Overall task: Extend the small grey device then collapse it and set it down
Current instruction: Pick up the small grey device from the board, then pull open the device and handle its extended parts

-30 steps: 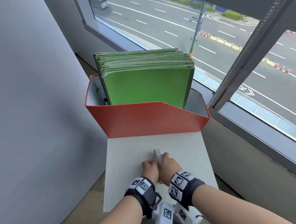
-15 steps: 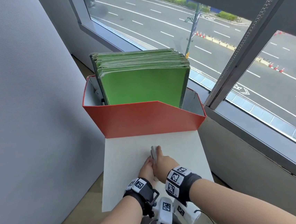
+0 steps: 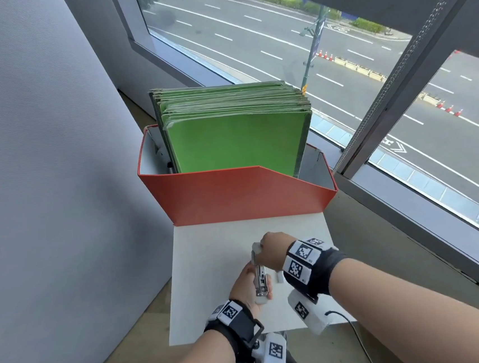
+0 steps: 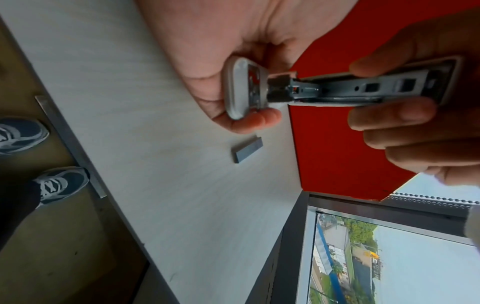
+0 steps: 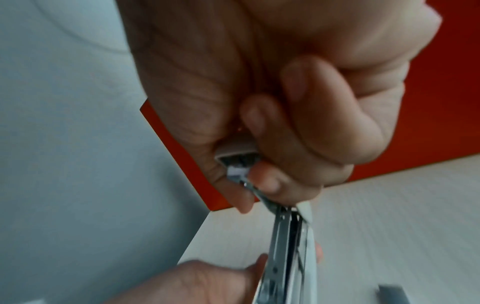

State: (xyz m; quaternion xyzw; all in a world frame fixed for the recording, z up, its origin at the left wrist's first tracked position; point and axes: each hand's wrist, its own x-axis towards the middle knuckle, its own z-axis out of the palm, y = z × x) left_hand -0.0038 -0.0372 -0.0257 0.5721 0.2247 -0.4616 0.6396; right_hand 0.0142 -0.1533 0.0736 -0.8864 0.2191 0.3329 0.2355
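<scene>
The small grey device (image 3: 259, 276) is held above the white table (image 3: 210, 257), drawn out long so its metal rail (image 4: 363, 88) shows. My left hand (image 3: 244, 287) grips the rounded grey end cap (image 4: 241, 88) nearest me. My right hand (image 3: 272, 249) grips the far end, fingers curled round the grey shell (image 5: 236, 150). In the right wrist view the device's rail (image 5: 285, 246) runs down from my right hand (image 5: 249, 185) to the left hand (image 5: 207, 283). The device's far tip is hidden inside my right fist.
A small grey strip (image 4: 246, 151) lies on the table under my hands. A red file box (image 3: 234, 196) with green folders (image 3: 234, 143) stands at the table's far edge. A grey partition (image 3: 41, 171) is on the left, a window (image 3: 401, 107) on the right.
My hands were close together on the short device. They have moved apart, the left toward me and the right away, and the device is now drawn out with its rail showing.
</scene>
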